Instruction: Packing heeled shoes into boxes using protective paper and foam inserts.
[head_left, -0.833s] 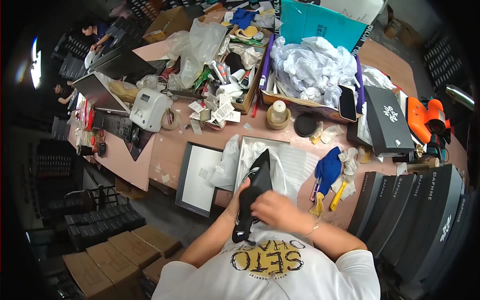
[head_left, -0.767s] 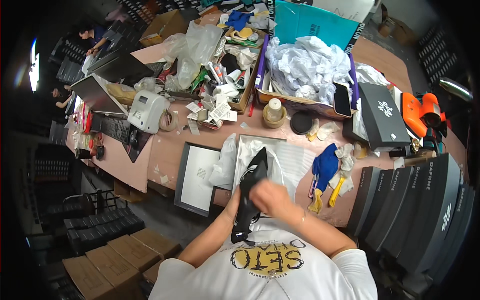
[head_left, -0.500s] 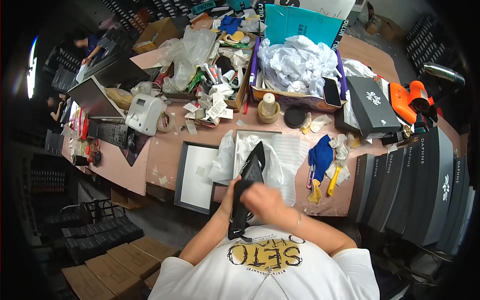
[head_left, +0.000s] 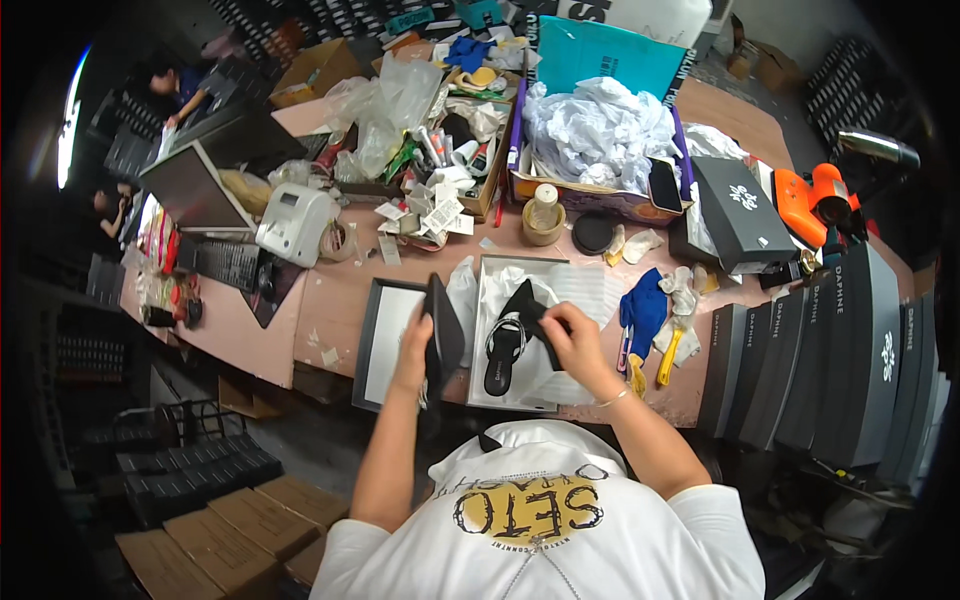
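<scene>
My left hand [head_left: 413, 350] is closed round a black shoe [head_left: 448, 325], holding it tilted above the gap between box and lid, sole edge showing. Its mate, a black sandal [head_left: 498, 375] with a silvery strap, lies in the open grey shoe box [head_left: 482, 402] on white tissue paper. Over the right side of that box, my right hand [head_left: 577, 345] has its fingers pinched on a piece of black cloth [head_left: 545, 348], which hangs beside the sandal. The hand hides part of the cloth.
The grey box lid [head_left: 388, 330] lies to the left. On the right are a blue cloth [head_left: 642, 305] and a yellow-handled tool [head_left: 668, 358]. A jar [head_left: 543, 212] and a carton of crumpled paper [head_left: 600, 130] stand behind. Upright shoe boxes [head_left: 800, 350] line the right.
My hands have parted. My left hand carried the shoe left, away from my body; my right hand moved right and forward with the black cloth. The sandal in the box has come into sight.
</scene>
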